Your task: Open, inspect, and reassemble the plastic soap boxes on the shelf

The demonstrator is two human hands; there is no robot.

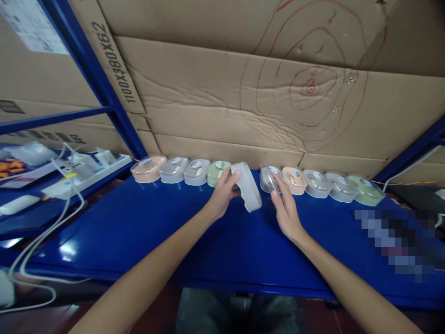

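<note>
Left of the left hand (222, 192), four small lidded plastic cases (181, 170) sit in a row on the blue shelf (139, 232). That hand grips a tilted frosted white oval lid (247, 186). Just right, the right hand (287, 208) pinches a clear-topped grey case (268, 178), beside four more pastel cases (330, 184).

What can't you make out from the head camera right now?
- Pixelated patch on the blue table, right side: whatever lies there is masked.
- Labels on the row of small lidded boxes: too small to read.
- Grey box under the right hand: partly covered by fingers.
- White lid in the left hand: seen edge-on, face hidden.
</note>
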